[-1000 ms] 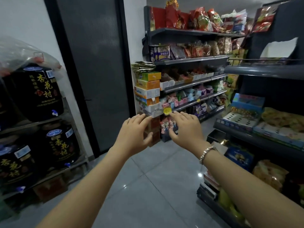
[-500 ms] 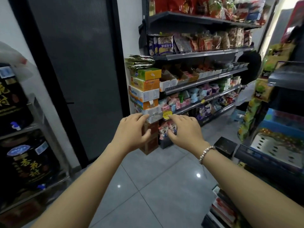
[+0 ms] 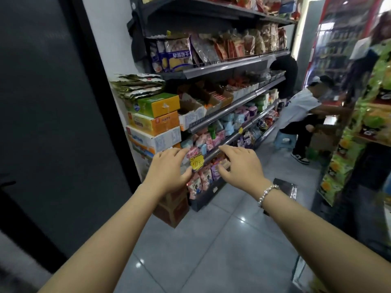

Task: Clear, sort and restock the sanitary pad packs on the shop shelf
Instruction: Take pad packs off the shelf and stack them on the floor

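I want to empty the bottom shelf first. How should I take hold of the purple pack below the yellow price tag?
Probably pinch the purple pack at its upper edge, coming from the aisle side below the shelf rail. It stands upright, squeezed between pink packs, so its sides are blocked. The right hand is nearest.

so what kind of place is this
Most likely a small convenience shop aisle. Tiered metal shelves hold packaged snacks and pastel sanitary pad packs, a handwritten yellow price tag hangs on the shelf edge, and stock cartons are stacked at the shelf's end.
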The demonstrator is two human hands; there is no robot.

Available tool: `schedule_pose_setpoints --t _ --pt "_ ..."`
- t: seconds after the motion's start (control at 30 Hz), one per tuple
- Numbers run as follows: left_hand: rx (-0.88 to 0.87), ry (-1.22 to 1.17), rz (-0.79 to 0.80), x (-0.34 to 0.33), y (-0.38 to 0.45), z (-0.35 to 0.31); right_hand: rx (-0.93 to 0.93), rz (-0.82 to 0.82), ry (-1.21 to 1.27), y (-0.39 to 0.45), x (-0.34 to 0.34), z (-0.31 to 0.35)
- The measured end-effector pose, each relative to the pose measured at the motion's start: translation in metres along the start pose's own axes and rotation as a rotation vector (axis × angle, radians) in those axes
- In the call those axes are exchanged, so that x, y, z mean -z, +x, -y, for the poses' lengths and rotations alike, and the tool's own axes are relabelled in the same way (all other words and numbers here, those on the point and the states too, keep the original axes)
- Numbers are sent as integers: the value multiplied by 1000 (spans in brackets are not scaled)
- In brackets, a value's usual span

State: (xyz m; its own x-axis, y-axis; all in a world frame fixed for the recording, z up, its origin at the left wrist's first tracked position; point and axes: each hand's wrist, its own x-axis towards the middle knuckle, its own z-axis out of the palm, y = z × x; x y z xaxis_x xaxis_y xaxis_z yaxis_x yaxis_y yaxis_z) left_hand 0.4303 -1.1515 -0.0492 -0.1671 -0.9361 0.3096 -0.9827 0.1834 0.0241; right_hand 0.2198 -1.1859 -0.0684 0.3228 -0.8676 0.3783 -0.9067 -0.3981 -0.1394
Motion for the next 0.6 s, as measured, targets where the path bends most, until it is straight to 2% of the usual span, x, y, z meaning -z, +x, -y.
schedule_pose_setpoints --t 0.3,0.6 --pt "-84 -62 47 -68 160 15 -75 22 -6 128 -57 -73" --pt "-48 -143 3 -130 349 -5 -13 -4 -18 284 -96 -192"
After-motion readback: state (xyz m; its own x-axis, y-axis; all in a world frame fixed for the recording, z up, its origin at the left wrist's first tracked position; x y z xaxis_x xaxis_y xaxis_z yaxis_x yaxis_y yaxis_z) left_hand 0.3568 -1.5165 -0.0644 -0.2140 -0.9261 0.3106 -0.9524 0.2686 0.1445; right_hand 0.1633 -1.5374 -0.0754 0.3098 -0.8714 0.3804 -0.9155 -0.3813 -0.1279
